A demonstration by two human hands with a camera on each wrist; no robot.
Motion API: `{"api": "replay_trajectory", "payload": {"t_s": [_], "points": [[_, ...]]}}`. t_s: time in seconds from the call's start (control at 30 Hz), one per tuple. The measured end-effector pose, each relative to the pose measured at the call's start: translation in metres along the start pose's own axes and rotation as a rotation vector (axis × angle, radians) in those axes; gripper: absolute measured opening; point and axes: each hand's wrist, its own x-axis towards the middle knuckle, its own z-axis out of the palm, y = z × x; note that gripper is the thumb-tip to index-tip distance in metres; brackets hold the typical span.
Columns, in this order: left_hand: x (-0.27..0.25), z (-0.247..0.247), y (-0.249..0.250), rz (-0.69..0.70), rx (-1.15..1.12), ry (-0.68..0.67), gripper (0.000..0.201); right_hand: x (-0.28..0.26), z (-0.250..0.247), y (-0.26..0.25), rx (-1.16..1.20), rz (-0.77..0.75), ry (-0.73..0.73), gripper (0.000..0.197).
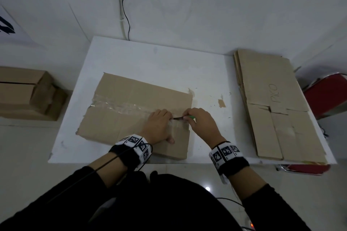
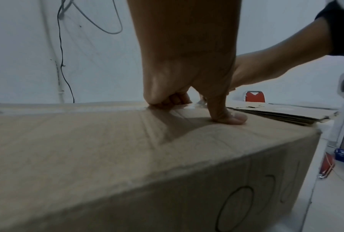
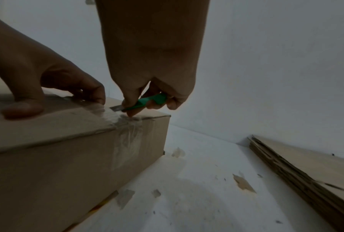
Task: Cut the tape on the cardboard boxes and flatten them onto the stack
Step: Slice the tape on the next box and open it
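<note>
A closed cardboard box (image 1: 131,103) lies on the white table (image 1: 150,58), with clear tape (image 1: 120,108) running along its top seam and down its right side (image 3: 127,141). My left hand (image 1: 161,124) presses on the box top beside the tape, fingertips bent down and thumb (image 2: 226,116) flat on the cardboard. Just right of it, my right hand (image 1: 199,120) grips a green cutter (image 3: 149,102). The cutter's blade (image 3: 115,108) touches the tape near the box's right edge. A stack of flattened boxes (image 1: 272,103) lies at the table's right side.
Two more closed boxes (image 1: 24,92) are stacked on the floor to the left. A red chair (image 1: 326,95) stands behind the stack. Cardboard and tape scraps (image 1: 222,103) dot the table between box and stack. Cables (image 1: 125,15) hang on the wall behind.
</note>
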Motion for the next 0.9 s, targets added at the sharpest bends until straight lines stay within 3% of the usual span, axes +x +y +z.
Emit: {"api": "replay_trajectory", "payload": {"t_s": [0.17,0.5,0.7,0.83,0.9], "points": [[-0.002,0.000,0.001,0.031,-0.023,0.014,0.084,0.006,-0.020,0.007,-0.213,0.002,-0.070,0.016],[-0.002,-0.003,0.003,0.027,-0.044,-0.023,0.084,-0.013,-0.014,0.025,0.310,0.309,-0.054,0.018],[-0.004,-0.002,0.006,0.009,-0.063,-0.033,0.083,-0.023,-0.021,0.035,0.317,0.331,-0.110,0.015],[0.001,-0.010,0.005,0.015,-0.074,0.008,0.083,-0.033,-0.017,0.038,0.303,0.316,-0.461,0.011],[0.000,-0.014,0.006,0.016,-0.017,-0.004,0.084,-0.044,-0.012,0.041,0.372,0.357,-0.459,0.009]]}}
